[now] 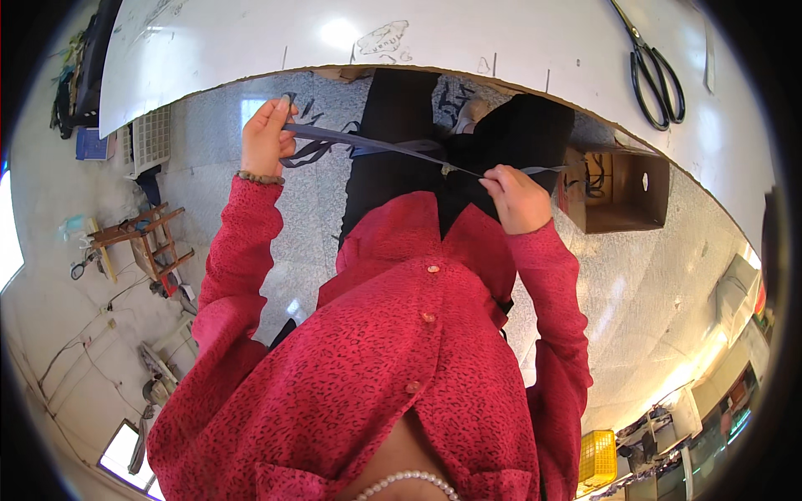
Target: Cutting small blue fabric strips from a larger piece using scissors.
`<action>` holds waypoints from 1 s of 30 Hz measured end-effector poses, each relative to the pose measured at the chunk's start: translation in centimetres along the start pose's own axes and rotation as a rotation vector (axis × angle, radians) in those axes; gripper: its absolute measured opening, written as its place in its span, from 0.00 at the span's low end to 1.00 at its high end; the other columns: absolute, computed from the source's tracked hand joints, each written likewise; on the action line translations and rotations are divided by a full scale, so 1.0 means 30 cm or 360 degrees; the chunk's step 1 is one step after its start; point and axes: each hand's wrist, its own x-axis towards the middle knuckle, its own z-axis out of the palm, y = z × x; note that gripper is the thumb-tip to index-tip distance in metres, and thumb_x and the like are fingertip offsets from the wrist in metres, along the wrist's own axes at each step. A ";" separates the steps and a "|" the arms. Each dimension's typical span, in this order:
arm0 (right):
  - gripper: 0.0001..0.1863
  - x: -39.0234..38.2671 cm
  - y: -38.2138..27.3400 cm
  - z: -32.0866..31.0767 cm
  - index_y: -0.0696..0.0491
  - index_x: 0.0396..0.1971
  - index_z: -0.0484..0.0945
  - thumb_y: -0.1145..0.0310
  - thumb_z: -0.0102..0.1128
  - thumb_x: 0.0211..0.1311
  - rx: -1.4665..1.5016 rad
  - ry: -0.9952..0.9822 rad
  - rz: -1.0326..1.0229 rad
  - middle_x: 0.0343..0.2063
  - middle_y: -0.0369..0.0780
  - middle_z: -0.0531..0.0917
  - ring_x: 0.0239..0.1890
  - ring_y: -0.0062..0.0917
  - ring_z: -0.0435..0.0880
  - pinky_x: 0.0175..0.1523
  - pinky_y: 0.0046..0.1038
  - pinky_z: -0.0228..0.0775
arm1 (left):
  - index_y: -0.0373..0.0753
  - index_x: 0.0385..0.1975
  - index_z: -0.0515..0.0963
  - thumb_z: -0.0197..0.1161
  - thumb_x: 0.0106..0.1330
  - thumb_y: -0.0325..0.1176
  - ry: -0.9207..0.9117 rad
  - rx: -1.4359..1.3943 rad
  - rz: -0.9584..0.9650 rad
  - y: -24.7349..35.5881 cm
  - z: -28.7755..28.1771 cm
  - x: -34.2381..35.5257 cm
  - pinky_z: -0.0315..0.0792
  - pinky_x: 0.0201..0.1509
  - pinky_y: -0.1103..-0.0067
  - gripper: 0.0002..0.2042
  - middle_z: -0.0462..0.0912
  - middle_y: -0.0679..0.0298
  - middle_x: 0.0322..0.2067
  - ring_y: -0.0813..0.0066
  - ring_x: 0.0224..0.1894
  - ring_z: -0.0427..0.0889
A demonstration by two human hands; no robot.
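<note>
A dark blue-grey fabric strip (368, 139) stretches taut between my two hands, above my lap and just short of the table edge. My left hand (269, 135) pinches one end, its thumb and fingers pressed together. Lower and to the right, my right hand (518, 199) grips the strip between thumb and fingertips. A short tail of it sticks out past the right hand. Loose loops of the same strip hang under the taut part near my left hand, and some lie over my dark trousers.
A white table (242, 33) with a worn edge spans the far side. Black-handled scissors (656, 83) lie on it at right. Below stands an open cardboard box (626, 196). At left are a wooden stool (154, 242) and a pale crate (151, 140); a yellow basket (597, 457) is behind at right.
</note>
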 end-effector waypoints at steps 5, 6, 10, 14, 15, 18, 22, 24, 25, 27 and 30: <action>0.06 -0.014 0.063 -0.027 0.51 0.29 0.74 0.66 0.61 0.57 -0.0052 -0.0057 0.0144 0.27 0.38 0.80 0.30 0.35 0.81 0.32 0.32 0.72 | 0.38 0.31 0.74 0.55 0.70 0.37 0.0106 -0.0021 -0.0051 0.024 -0.066 0.004 0.46 0.14 0.90 0.10 0.62 0.76 0.19 0.93 0.14 0.54; 0.06 -0.016 0.076 -0.031 0.51 0.29 0.74 0.66 0.60 0.58 -0.0079 -0.0105 0.0227 0.26 0.38 0.80 0.30 0.35 0.81 0.32 0.32 0.71 | 0.38 0.31 0.74 0.55 0.70 0.37 0.0110 -0.0016 -0.0033 0.025 -0.076 0.005 0.46 0.14 0.90 0.10 0.62 0.76 0.19 0.93 0.14 0.54; 0.06 -0.031 0.117 -0.036 0.52 0.30 0.73 0.67 0.59 0.59 0.0000 -0.0109 0.0291 0.26 0.40 0.79 0.29 0.37 0.80 0.31 0.32 0.70 | 0.38 0.31 0.74 0.55 0.70 0.37 0.0152 -0.0012 -0.0057 0.021 -0.099 0.005 0.47 0.14 0.90 0.10 0.63 0.76 0.19 0.92 0.14 0.54; 0.06 -0.052 0.149 -0.036 0.53 0.30 0.73 0.68 0.59 0.60 -0.0093 -0.0105 0.0335 0.26 0.40 0.79 0.29 0.38 0.80 0.31 0.33 0.70 | 0.38 0.30 0.74 0.54 0.71 0.37 0.0197 0.0007 -0.0025 0.018 -0.098 0.000 0.47 0.14 0.89 0.10 0.66 0.75 0.21 0.91 0.15 0.55; 0.06 -0.055 0.160 -0.038 0.52 0.30 0.73 0.68 0.59 0.60 -0.0107 -0.0094 0.0340 0.26 0.40 0.79 0.29 0.38 0.80 0.31 0.33 0.70 | 0.38 0.30 0.74 0.54 0.71 0.37 0.0204 0.0022 -0.0016 0.023 -0.095 -0.003 0.48 0.14 0.90 0.10 0.66 0.75 0.21 0.91 0.15 0.55; 0.06 -0.061 0.187 -0.040 0.52 0.31 0.73 0.67 0.58 0.61 -0.0153 -0.0125 0.0401 0.27 0.40 0.80 0.30 0.39 0.81 0.31 0.34 0.71 | 0.38 0.31 0.74 0.54 0.71 0.38 0.0202 0.0098 0.0083 0.040 -0.078 -0.022 0.49 0.15 0.90 0.10 0.67 0.75 0.21 0.92 0.16 0.56; 0.09 -0.045 0.171 -0.004 0.50 0.36 0.72 0.65 0.59 0.59 -0.0374 -0.0321 0.0618 0.30 0.40 0.82 0.33 0.41 0.82 0.34 0.38 0.72 | 0.39 0.33 0.75 0.53 0.71 0.38 0.0128 0.0246 0.0344 0.068 -0.044 -0.067 0.54 0.19 0.90 0.10 0.70 0.75 0.24 0.92 0.19 0.59; 0.11 -0.018 0.115 0.042 0.50 0.37 0.71 0.65 0.60 0.58 -0.0220 -0.0322 0.0568 0.31 0.40 0.82 0.35 0.40 0.82 0.35 0.38 0.73 | 0.39 0.33 0.76 0.53 0.71 0.38 0.0145 0.0292 0.0403 0.082 -0.028 -0.090 0.55 0.21 0.91 0.10 0.71 0.75 0.24 0.93 0.21 0.61; 0.12 0.003 0.077 0.068 0.49 0.39 0.71 0.64 0.61 0.57 -0.0105 -0.0378 0.0619 0.33 0.41 0.83 0.36 0.40 0.83 0.36 0.39 0.73 | 0.40 0.33 0.76 0.53 0.71 0.38 0.0168 0.0346 0.0462 0.090 -0.021 -0.100 0.57 0.22 0.91 0.10 0.72 0.75 0.25 0.93 0.23 0.62; 0.14 0.053 -0.026 0.129 0.49 0.40 0.71 0.65 0.62 0.56 0.0097 -0.0365 0.0473 0.33 0.42 0.83 0.36 0.40 0.83 0.36 0.38 0.74 | 0.40 0.33 0.76 0.53 0.71 0.38 0.0180 0.0379 0.0482 0.105 -0.015 -0.119 0.58 0.23 0.91 0.10 0.73 0.75 0.26 0.93 0.24 0.63; 0.14 0.140 -0.204 0.201 0.49 0.39 0.72 0.64 0.63 0.56 0.0452 -0.0292 0.0179 0.30 0.40 0.83 0.32 0.37 0.84 0.33 0.34 0.75 | 0.40 0.34 0.76 0.53 0.71 0.38 0.0206 0.0420 0.0499 0.120 -0.014 -0.138 0.58 0.23 0.91 0.09 0.73 0.76 0.26 0.93 0.25 0.64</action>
